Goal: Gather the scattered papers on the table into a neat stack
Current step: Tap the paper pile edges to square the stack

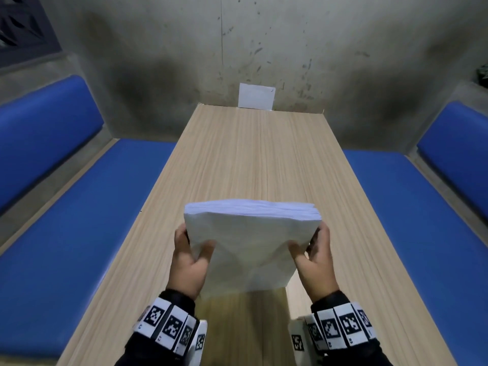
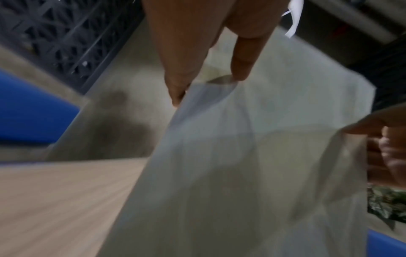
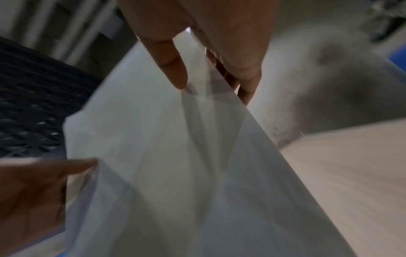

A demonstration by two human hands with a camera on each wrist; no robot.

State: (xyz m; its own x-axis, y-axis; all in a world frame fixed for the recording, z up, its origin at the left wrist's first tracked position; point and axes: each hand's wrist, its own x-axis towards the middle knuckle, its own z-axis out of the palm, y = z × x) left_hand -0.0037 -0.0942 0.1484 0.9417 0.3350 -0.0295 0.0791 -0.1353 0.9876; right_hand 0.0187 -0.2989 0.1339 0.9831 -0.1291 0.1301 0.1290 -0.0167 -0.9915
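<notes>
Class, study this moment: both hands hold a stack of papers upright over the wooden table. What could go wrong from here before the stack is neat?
1. The stack of papers is gripped only at its side edges by the left hand and right hand; the sheets look creased and could buckle or slip out.
2. One white sheet stands against the wall at the far end of the table and might be forgotten.

The head view looks forward and down along the tabletop (image 1: 250,159) toward the wall (image 1: 264,48) at 12 o'clock. Each wrist view sits very close behind its own fingers, blurred, facing across the paper stack (image 2: 252,156) toward the opposite hand. All three views share the stack and tabletop.
</notes>
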